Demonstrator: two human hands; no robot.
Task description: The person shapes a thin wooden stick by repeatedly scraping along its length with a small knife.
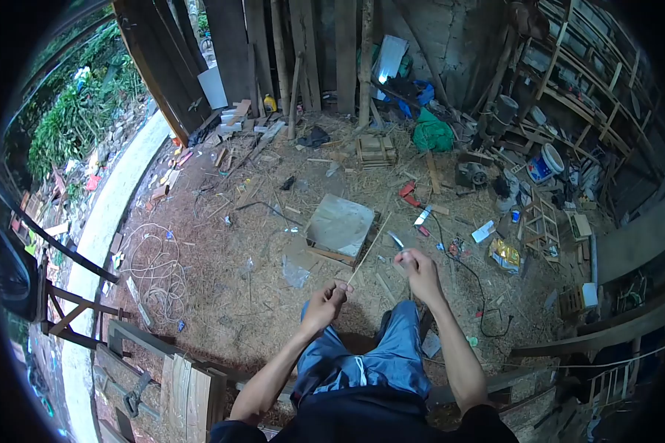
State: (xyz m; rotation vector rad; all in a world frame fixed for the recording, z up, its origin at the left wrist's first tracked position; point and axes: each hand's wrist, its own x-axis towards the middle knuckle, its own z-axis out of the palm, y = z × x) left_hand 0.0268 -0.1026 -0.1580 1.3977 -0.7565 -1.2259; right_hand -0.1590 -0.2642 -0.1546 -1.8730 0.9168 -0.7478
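My left hand (324, 306) is closed around the lower end of a thin wooden strip (369, 248), which slants up and to the right past the low square table. In my right hand (419, 274) is a small knife (396, 240), its curved blade pointing up and left. The blade is apart from the strip. Both hands are above my lap and the floor in front of me. Ahead of them stands the low square table (340, 224) with a worn, pale top.
A red power tool (408, 194) lies right of the low table, with a dark cord on the floor. Coiled pale rope (159, 277) is at the left, a green sack (432, 131) at the back, and a white bucket (545, 163) at the right.
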